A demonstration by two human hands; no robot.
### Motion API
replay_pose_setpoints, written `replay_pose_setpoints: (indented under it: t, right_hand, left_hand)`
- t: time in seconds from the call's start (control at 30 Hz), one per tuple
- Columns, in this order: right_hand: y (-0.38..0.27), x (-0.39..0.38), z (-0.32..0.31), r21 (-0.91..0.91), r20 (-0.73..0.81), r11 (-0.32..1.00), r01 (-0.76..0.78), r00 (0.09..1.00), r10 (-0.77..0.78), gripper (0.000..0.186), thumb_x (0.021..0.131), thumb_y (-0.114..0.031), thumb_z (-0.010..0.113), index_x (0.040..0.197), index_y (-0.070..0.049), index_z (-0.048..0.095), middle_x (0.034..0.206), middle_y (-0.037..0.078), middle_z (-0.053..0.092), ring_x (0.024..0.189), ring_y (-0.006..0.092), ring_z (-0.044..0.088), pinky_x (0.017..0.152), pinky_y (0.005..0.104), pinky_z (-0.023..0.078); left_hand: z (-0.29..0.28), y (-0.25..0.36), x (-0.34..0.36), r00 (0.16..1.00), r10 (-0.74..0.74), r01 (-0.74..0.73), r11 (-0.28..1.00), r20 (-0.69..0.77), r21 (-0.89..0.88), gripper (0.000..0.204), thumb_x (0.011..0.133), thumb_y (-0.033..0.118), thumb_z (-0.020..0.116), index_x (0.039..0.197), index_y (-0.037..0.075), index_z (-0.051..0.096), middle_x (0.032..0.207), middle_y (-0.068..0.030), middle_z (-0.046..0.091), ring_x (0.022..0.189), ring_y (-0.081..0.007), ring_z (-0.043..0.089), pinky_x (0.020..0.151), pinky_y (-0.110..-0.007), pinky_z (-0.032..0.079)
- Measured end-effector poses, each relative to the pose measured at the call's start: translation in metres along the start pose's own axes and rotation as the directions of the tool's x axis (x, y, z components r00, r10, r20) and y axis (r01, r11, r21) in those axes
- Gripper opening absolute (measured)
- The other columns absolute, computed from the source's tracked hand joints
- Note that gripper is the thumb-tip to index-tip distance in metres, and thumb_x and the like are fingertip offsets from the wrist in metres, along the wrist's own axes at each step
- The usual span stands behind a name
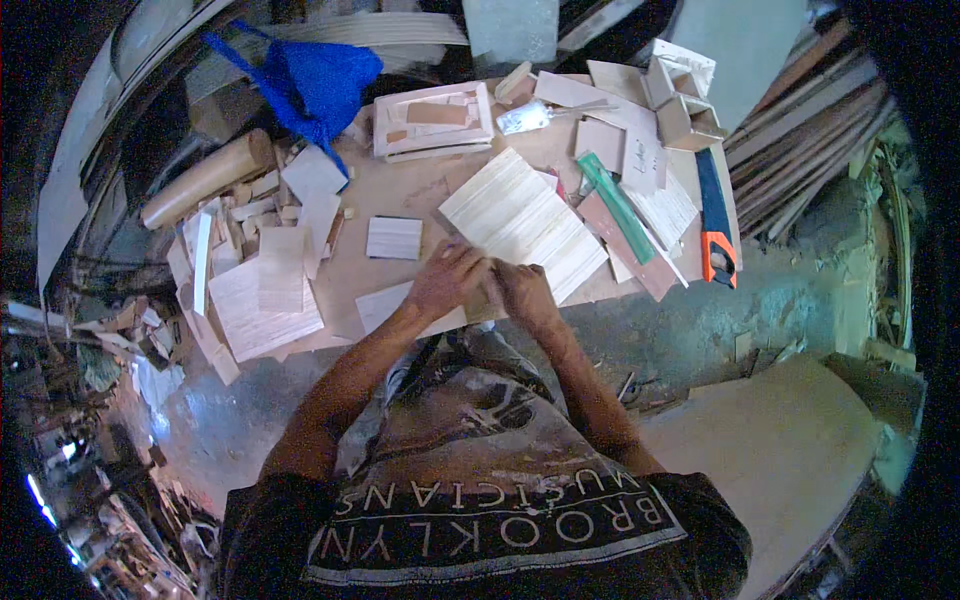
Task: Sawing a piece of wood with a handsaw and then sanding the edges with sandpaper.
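At the table's near edge, my left hand (448,277) has bent fingers closed against the near corner of a pale, striped wooden board (520,215). My right hand (523,292) is closed just beside it at that corner, and what lies within the fingers of either hand is hidden and blurred. A small square wooden piece (393,238) lies left of my hands, with another pale sheet (378,305) below it. A green strip (615,205) rests on thin pieces to the right of the board.
The cluttered table (420,180) also holds a handsaw (716,200), wooden boxes (680,110), a framed piece (430,118), a white bottle (522,118), a cylinder (205,178), a blue cloth bag (310,80) and offcuts (260,280). Stacked planks (800,140) stand at the right.
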State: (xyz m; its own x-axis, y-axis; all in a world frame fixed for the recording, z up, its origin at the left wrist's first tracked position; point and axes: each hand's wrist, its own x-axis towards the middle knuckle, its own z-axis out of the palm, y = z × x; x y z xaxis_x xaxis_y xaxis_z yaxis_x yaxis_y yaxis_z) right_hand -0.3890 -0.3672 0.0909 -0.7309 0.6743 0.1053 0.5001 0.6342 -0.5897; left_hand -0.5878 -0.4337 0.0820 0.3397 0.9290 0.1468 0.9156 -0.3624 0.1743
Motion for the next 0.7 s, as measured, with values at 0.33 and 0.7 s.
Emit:
replay_pose_setpoints:
  t: [0.33,0.7]
  right_hand:
    - [0.208,0.024,-0.066,-0.292,-0.238,0.846,-0.445,0.891,0.386,0.041,0.091,-0.024,0.062,0.129,-0.008,0.057,0.112,0.022,0.065,0.102,0.0427,0.06,0.087,0.0539,0.048]
    - [0.12,0.062,-0.047,-0.198,0.118,0.957,-0.212,0.964,0.238,0.099,0.069,-0.039,0.087,0.146,-0.004,0.037,0.137,0.026,0.052,0.127,0.0433,0.049,0.105,0.0479,0.042]
  left_hand:
    - [0.031,-0.003,-0.104,0.656,-0.719,0.749,0.658,0.23,-0.08,0.083,0.08,0.043,0.074,0.148,0.01,0.039,0.157,-0.0193,0.027,0.143,-0.0435,0.025,0.112,-0.058,0.028]
    - [0.002,-0.007,-0.173,0.652,-0.704,0.735,0.678,0.282,-0.007,0.102,0.068,0.03,0.081,0.155,0.023,0.028,0.161,-0.0179,0.015,0.143,-0.0477,0.024,0.112,-0.059,0.033]
